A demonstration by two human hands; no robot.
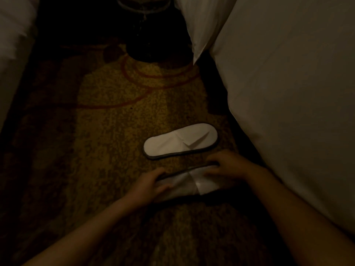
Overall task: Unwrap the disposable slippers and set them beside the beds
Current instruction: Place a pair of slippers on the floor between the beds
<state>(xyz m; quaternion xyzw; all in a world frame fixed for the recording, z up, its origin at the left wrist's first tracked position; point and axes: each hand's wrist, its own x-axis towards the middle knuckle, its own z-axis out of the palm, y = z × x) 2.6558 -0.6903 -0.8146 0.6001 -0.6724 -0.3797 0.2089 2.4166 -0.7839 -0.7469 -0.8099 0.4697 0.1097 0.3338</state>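
One white disposable slipper with a dark edge lies flat on the patterned carpet, its toe end pointing right toward the bed. A second white slipper sits just nearer to me, parallel to the first. My left hand grips its heel end, thumb on top. My right hand holds its toe end, fingers curled over the far edge. No wrapper is visible in the dim light.
A bed with white bedding fills the right side, its cover corner hanging down. Another white bed edge is at the far left. A dark round object stands on the carpet at the far end of the aisle.
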